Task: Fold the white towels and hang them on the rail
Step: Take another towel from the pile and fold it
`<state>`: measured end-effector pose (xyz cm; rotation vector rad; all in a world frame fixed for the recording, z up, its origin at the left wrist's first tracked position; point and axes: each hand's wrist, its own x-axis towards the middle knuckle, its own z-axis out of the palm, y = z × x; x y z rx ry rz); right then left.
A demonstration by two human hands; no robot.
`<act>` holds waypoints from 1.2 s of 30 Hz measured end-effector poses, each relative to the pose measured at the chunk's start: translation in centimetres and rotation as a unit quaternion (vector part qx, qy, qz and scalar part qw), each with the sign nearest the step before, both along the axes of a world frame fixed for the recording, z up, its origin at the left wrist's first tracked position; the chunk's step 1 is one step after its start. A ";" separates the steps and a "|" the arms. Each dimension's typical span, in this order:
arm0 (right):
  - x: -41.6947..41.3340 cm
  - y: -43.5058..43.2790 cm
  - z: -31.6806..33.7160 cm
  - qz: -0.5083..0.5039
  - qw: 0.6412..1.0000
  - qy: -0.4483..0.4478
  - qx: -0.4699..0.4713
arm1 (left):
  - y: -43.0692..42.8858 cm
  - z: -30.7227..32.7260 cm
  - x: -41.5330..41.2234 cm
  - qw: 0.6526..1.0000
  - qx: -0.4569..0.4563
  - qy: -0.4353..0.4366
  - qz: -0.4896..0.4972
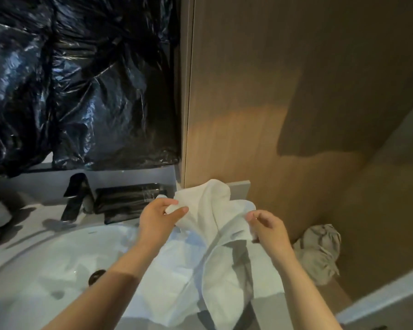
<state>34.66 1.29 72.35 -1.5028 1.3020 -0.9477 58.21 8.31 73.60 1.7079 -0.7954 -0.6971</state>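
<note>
Above sink, white towel between left grip and right grip

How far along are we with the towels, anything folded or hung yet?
Done: nothing visible; no folded towel or rail shows. In hand: left hand and right hand pinch one rumpled white towel by its upper edge above the sink. Left: fold it, hang it; a crumpled cloth at lower right may wait too.

Wood-panelled wall, white basin, black plastic sheeting, black tap
</note>
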 end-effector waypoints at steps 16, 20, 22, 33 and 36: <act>1.7 2.8 3.1 0.179 0.981 -0.065 0.024 | 3.9 0.3 -1.3 0.990 -0.093 0.106 -0.026; 2.2 3.1 2.9 0.151 0.987 -0.004 -0.061 | 4.3 1.3 -1.9 0.989 -0.105 0.098 -0.038; 2.2 3.1 3.0 0.096 0.989 0.009 -0.114 | 4.5 1.9 -2.1 0.989 -0.116 0.082 -0.046; 4.0 4.3 5.4 0.147 0.976 -0.020 -0.162 | 4.0 3.9 -3.9 0.988 -0.113 -0.004 -0.103; 4.3 4.2 5.5 0.146 0.977 -0.026 -0.151 | 4.0 3.7 -3.9 0.989 -0.112 0.005 -0.101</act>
